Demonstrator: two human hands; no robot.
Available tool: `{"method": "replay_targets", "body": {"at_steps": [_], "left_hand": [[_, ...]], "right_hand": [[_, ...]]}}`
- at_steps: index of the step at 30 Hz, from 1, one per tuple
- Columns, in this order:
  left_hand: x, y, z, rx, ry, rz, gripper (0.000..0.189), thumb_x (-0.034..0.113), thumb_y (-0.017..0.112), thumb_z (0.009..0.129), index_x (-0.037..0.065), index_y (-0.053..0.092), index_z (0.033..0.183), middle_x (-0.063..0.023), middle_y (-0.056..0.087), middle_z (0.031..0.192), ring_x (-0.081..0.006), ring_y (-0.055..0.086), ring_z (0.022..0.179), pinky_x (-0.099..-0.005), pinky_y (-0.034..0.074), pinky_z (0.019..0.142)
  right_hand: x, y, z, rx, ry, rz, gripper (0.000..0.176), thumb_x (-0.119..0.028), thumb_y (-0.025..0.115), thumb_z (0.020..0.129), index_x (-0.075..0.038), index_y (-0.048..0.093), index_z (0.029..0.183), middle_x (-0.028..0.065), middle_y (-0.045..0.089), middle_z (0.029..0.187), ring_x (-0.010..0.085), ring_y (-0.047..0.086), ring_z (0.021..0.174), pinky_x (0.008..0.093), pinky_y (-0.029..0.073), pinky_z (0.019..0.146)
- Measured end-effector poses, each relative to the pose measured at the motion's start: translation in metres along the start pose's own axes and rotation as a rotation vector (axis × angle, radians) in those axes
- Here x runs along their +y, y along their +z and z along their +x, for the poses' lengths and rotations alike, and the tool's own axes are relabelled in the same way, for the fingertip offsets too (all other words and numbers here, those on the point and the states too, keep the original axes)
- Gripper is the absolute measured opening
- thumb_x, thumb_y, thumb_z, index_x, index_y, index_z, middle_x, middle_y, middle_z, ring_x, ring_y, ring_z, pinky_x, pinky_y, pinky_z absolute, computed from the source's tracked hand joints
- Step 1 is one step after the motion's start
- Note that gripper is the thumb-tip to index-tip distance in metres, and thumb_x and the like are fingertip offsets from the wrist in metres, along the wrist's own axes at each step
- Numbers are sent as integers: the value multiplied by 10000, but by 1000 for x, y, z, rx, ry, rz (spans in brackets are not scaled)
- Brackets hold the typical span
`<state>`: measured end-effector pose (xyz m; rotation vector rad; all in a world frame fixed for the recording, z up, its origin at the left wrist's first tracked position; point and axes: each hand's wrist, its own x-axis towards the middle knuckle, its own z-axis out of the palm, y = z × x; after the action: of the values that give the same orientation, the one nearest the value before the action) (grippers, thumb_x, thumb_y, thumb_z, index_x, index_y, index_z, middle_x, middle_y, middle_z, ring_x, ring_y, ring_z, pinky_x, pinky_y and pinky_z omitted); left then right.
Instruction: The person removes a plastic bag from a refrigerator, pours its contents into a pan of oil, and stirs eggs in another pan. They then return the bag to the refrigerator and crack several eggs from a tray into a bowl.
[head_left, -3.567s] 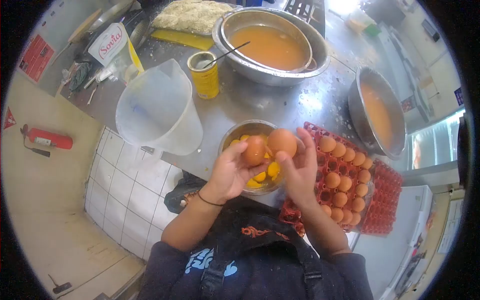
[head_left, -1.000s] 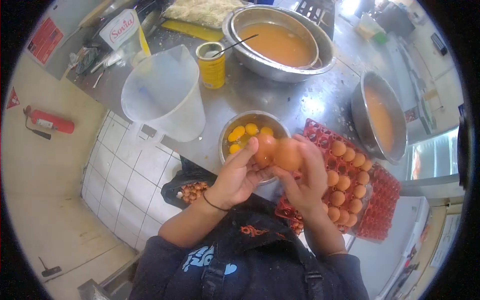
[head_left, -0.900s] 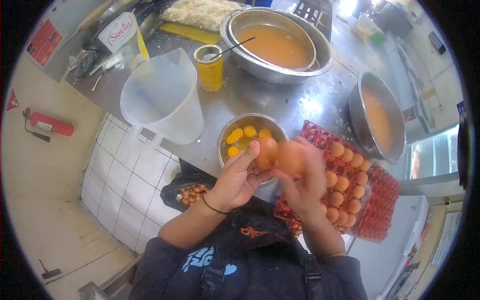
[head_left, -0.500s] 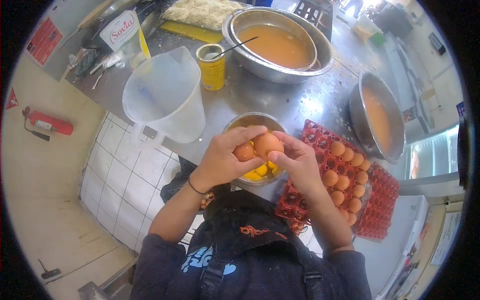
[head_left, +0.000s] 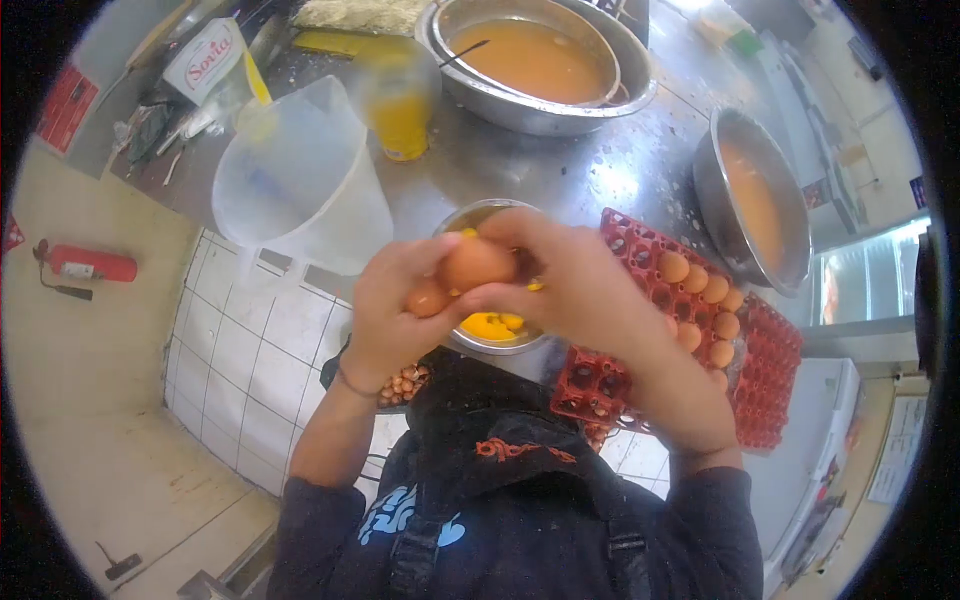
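Note:
Above a metal bowl [head_left: 505,347] with yellow egg yolks [head_left: 488,326] in it, my two hands meet. My right hand [head_left: 570,265] pinches a brown egg [head_left: 478,264] between thumb and fingers. My left hand [head_left: 385,305] is closed around a second brown egg [head_left: 427,298], partly hidden, and its fingertips touch the first one. Whether either shell is cracked cannot be made out. To the right, under my right forearm, lies a red egg tray [head_left: 590,385] with several brown eggs [head_left: 714,290] in its cups.
A large translucent jug [head_left: 300,190] stands left of the bowl, beside a blurred yellow can [head_left: 400,115]. Farther back sit nested metal basins [head_left: 545,122] of orange-brown liquid. Another basin [head_left: 722,200] stands right. Eggshells [head_left: 403,384] lie below the table edge.
Both hands have shifted left, and the right hand now reaches farther over the bowl. The egg in the right hand has moved left and nearer the camera. The view has shifted slightly.

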<state>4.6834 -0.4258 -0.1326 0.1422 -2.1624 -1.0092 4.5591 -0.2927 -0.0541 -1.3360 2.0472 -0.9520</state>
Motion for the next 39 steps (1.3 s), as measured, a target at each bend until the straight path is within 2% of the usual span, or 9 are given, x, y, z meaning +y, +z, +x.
{"method": "replay_targets", "body": {"at_steps": [3, 8, 13, 21, 24, 28, 31, 35, 39], "left_hand": [[4, -18, -40, 174, -327, -212, 564, 159, 758, 613, 5, 505, 1093, -106, 580, 968, -220, 575, 878, -302, 472, 762], [-29, -64, -161, 415, -660, -424, 685, 14, 666, 603, -30, 369, 1220, -111, 544, 1004, -209, 560, 878, -302, 477, 757], [-86, -81, -298, -197, -1299, 121, 706, 50, 697, 604, -11, 376, 1229, -52, 556, 753, -119, 507, 670, -245, 450, 634], [-31, -72, -164, -225, -976, -715, 481, 86, 697, 591, 20, 493, 1022, -75, 529, 933, -156, 516, 876, -275, 425, 772], [-14, -52, -92, -373, -479, -610, 488, 114, 709, 635, 25, 486, 1060, -94, 503, 1016, -196, 476, 1021, -306, 364, 892], [10, 3, -37, -98, -710, -989, 472, 233, 675, 753, -1, 475, 1111, -108, 552, 999, -189, 584, 853, -274, 493, 757], [14, 29, -16, 39, -1013, -1421, 421, 284, 589, 822, 7, 476, 1118, -110, 574, 1005, -186, 608, 812, -257, 503, 729], [11, 51, -12, 4, -1081, -1488, 410, 359, 497, 864, 41, 479, 1122, -90, 587, 1005, -160, 600, 850, -268, 506, 719], [25, 58, -11, -80, -1060, -1584, 321, 295, 512, 870, 71, 516, 1101, -41, 581, 1012, -129, 569, 888, -258, 474, 754]], "right_hand": [[-8, 21, -3, 62, -287, -28, 567, -268, 703, 709, -20, 466, 1161, 133, 592, 966, 195, 584, 863, 312, 460, 766], [45, -48, -37, 239, 343, -158, 463, -145, 623, 747, -35, 470, 1170, 157, 572, 1036, 253, 571, 887, 326, 447, 782], [163, -94, -78, -17, 234, -600, 428, -41, 601, 658, -43, 522, 1078, 199, 541, 1026, 365, 502, 964, 382, 417, 827], [181, -92, -95, 150, 213, -589, 429, -86, 569, 653, -8, 493, 1068, 156, 554, 933, 315, 526, 889, 375, 426, 785], [191, -86, -106, 344, 430, 396, 394, -73, 522, 739, 1, 452, 1119, 93, 522, 1062, 203, 536, 954, 283, 439, 825], [139, -29, -76, 498, 105, 1216, 415, -17, 514, 709, -49, 413, 1110, 92, 529, 987, 168, 555, 842, 256, 499, 703], [100, 6, -64, 438, 43, 1101, 503, 14, 622, 630, -47, 411, 1082, 99, 526, 982, 182, 540, 880, 278, 482, 720], [55, 23, -52, 719, -410, 360, 473, -140, 693, 685, -48, 444, 1077, 138, 503, 1049, 264, 502, 965, 352, 407, 850], [63, 31, -55, 640, -424, -196, 459, -164, 682, 705, -25, 462, 1083, 199, 482, 1096, 329, 498, 978, 396, 392, 867]]}}
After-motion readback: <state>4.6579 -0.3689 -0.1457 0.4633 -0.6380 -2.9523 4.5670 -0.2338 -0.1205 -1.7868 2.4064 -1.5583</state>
